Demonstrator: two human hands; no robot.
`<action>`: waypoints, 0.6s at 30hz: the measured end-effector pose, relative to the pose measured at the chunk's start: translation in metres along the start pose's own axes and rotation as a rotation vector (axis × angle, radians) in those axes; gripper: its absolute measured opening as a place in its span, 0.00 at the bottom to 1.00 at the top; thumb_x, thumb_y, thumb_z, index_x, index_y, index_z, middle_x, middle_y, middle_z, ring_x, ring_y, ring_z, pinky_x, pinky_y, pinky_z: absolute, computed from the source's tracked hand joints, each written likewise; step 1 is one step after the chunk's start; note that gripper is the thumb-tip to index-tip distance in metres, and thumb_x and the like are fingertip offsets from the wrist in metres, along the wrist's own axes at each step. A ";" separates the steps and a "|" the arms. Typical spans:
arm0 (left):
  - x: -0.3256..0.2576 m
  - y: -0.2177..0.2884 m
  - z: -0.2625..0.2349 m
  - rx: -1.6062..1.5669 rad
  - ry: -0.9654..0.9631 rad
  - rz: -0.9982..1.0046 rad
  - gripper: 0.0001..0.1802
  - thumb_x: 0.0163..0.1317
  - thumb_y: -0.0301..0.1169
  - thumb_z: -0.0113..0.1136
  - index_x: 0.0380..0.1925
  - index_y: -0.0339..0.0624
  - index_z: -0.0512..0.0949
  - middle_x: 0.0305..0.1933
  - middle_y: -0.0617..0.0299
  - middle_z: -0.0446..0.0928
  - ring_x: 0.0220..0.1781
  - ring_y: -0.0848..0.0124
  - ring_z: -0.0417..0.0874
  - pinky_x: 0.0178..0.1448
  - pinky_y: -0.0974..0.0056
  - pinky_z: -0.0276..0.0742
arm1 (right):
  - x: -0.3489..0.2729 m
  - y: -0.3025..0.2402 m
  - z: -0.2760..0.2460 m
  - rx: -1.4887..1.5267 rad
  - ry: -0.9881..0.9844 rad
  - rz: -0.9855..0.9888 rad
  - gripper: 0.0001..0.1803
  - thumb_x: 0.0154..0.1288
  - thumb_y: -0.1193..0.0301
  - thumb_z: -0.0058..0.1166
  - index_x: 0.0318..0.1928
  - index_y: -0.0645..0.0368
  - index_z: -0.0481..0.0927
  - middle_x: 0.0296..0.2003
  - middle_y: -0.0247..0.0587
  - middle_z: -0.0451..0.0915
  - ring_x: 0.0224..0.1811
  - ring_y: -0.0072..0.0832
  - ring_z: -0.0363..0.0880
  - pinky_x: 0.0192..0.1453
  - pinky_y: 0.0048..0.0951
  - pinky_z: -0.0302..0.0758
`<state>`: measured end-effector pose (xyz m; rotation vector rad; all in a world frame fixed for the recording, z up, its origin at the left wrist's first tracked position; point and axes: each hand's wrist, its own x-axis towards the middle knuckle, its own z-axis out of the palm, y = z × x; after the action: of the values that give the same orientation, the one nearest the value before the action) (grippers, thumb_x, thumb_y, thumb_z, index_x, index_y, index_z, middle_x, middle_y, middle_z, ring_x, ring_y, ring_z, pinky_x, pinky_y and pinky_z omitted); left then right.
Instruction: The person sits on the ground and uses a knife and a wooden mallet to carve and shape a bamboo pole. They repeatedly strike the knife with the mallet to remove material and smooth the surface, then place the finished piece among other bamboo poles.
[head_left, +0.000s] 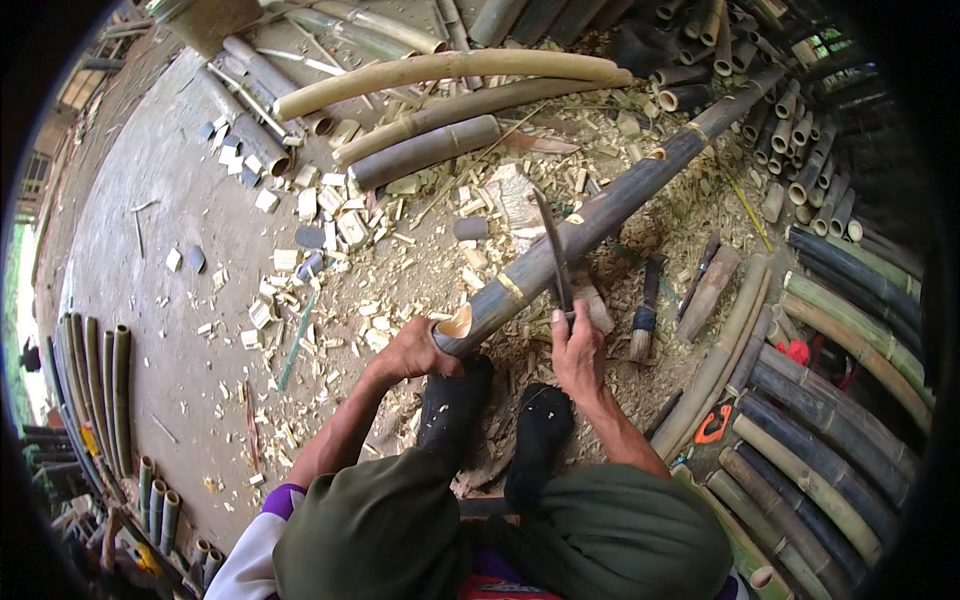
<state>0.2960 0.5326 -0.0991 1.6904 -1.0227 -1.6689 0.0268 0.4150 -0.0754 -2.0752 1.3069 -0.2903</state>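
Note:
A long dark bamboo pole (pixel 620 205) slants from between my knees up to the far right, with several pale cuts along its length. My left hand (pixel 415 350) is closed round its near end, beside the pale hollow opening. In my right hand (pixel 580 345) is the handle of a machete (pixel 552 245); its blade points away from me and crosses over the pole near the middle. The grip itself is mostly hidden by my fingers. Behind the blade a pale wooden block (pixel 512 200) lies among the chips, next to the pole.
Wood chips (pixel 350 225) cover the ground. Beyond them lie thick bamboo pieces (pixel 425 150) and a long curved pale one (pixel 450 75). Cut bamboo lengths (pixel 820 450) are stacked at right, near an orange-handled tool (pixel 713 424). A dark-wrapped tool (pixel 647 310) lies right of my hand.

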 end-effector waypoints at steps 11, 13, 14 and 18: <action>-0.021 -0.004 0.054 0.567 0.585 0.025 0.27 0.52 0.37 0.75 0.43 0.35 0.70 0.41 0.39 0.79 0.45 0.38 0.83 0.47 0.40 0.79 | -0.018 -0.009 0.019 -0.185 0.001 -0.449 0.16 0.77 0.61 0.53 0.50 0.62 0.73 0.26 0.53 0.80 0.27 0.51 0.84 0.25 0.49 0.77; -0.019 0.003 0.050 0.533 0.531 0.007 0.25 0.55 0.37 0.74 0.44 0.34 0.73 0.39 0.36 0.82 0.43 0.37 0.85 0.46 0.41 0.80 | -0.005 0.006 0.020 -0.005 0.121 -0.090 0.17 0.76 0.61 0.54 0.51 0.62 0.74 0.28 0.55 0.80 0.27 0.52 0.83 0.26 0.49 0.78; -0.018 0.011 0.047 0.498 0.504 0.007 0.24 0.55 0.37 0.74 0.44 0.34 0.74 0.38 0.35 0.82 0.43 0.37 0.86 0.46 0.41 0.80 | -0.001 0.012 0.023 0.048 0.252 -0.093 0.18 0.75 0.61 0.56 0.52 0.64 0.74 0.30 0.58 0.79 0.27 0.52 0.83 0.27 0.48 0.79; -0.021 0.011 0.035 0.446 0.441 -0.057 0.27 0.52 0.37 0.75 0.46 0.31 0.77 0.39 0.34 0.84 0.45 0.39 0.87 0.49 0.44 0.81 | -0.013 -0.016 0.006 -0.250 -0.051 -0.441 0.17 0.77 0.62 0.54 0.52 0.65 0.73 0.32 0.58 0.79 0.28 0.54 0.82 0.32 0.52 0.80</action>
<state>0.2608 0.5480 -0.0805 2.2600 -1.1837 -1.0636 0.0353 0.4330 -0.0677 -2.5597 0.8781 -0.2716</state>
